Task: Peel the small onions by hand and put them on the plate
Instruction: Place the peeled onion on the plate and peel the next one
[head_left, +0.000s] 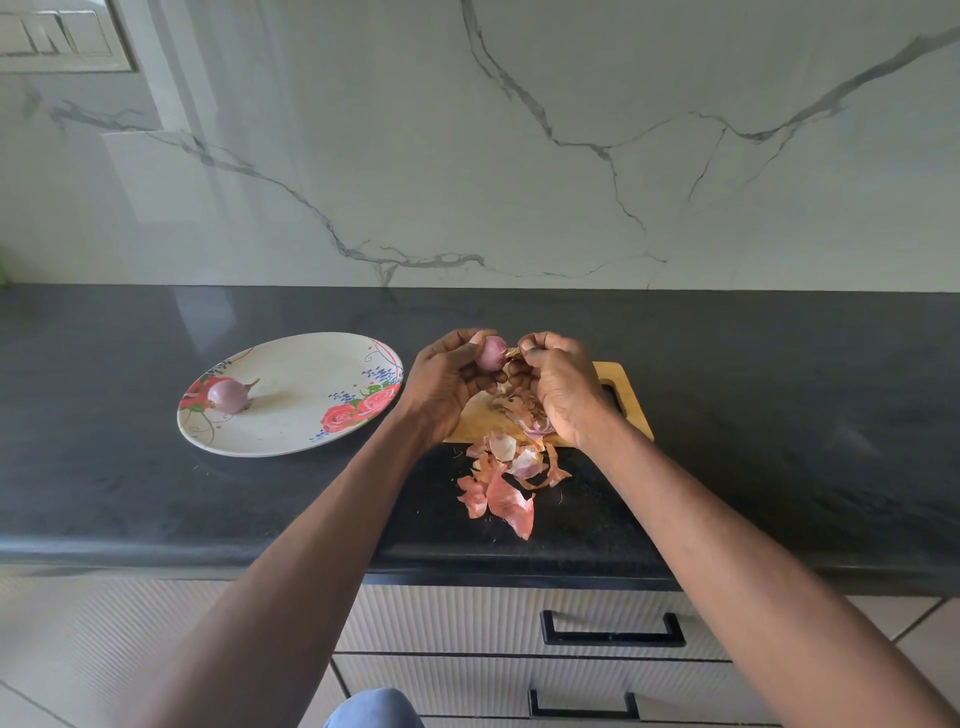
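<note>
Onion (491, 352) in hand is held up over the far end of the wooden board (631, 410), cupped in the curled fingers of the left hand (447, 376), while a dry strip of skin (511, 354) at its tip is pinched by the right hand (563, 384). It is judged light, firm and slick once bared, so a grip round the belly is favoured. One peeled onion (228, 396) lies on the plate (291, 441), just left of the hands, with bare counter (779, 415) between plate and edge.
</note>
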